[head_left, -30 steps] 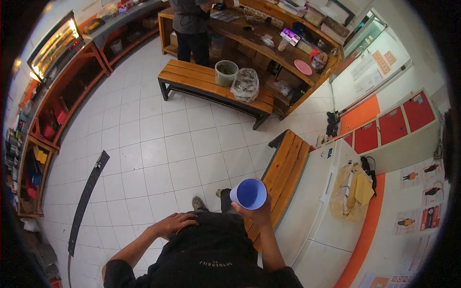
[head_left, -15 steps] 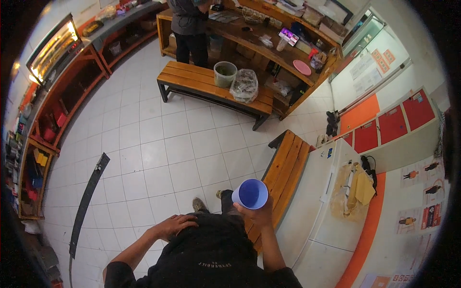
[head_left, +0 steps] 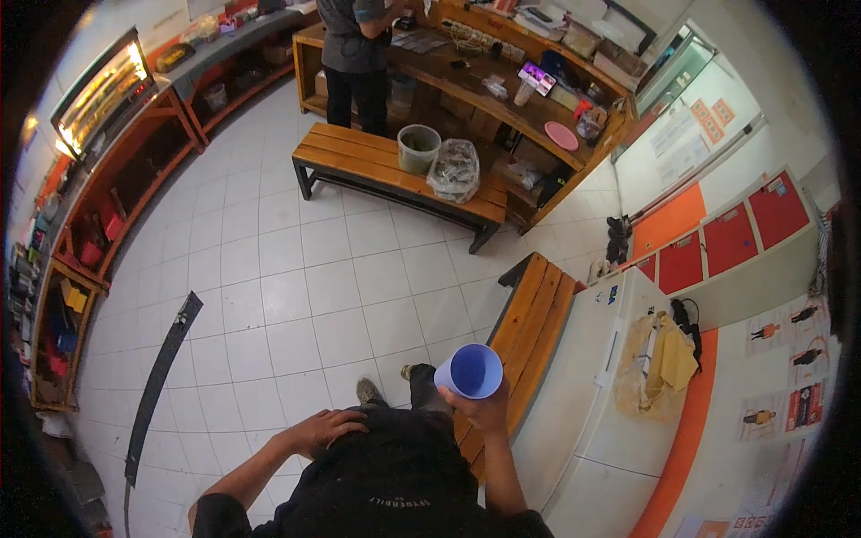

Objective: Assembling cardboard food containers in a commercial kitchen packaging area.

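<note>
Nearest, the left hand (head_left: pixel 325 429) rests flat and open on the dark-clothed lap. Just right, the right hand (head_left: pixel 480 414) grips a blue cup (head_left: pixel 470 371), its fingers largely hidden behind it. Beyond lies a wooden bench (head_left: pixel 529 327); farther off, another person (head_left: pixel 354 49) is cut off by the frame's top.

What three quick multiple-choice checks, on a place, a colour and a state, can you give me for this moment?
1. Where is the green bucket?
A on the long wooden bench
B on the floor
C on the white freezer

2. What colour is the cup?
A red
B blue
C yellow

3. What is the left hand doing?
A holding a bag
B gripping the cup
C resting on the dark shirt

Answers: 1 A, it stands on the long wooden bench beside a clear bag. 2 B, the right hand holds it, plainly blue. 3 C, the palm lies flat, holding nothing.
</note>
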